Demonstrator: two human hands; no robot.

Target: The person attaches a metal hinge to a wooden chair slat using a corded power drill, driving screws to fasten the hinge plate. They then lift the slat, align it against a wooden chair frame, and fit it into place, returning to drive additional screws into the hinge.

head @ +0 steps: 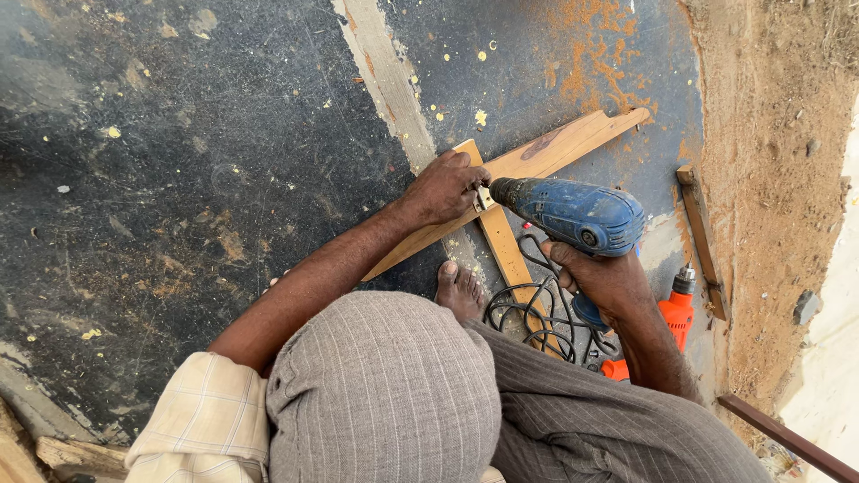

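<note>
Right hand (601, 279) wrapped tight round blue plastic drill (573, 215); left hand (445, 189) pressed flat on crossed smooth wood slats (555, 150). Black cord (528, 313) coiled on rough dark floor (179, 179).

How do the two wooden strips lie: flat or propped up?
Flat, crossed. The long strip and the short strip lie on the dark ground; the left hand presses at their crossing beside the blue drill.
</note>
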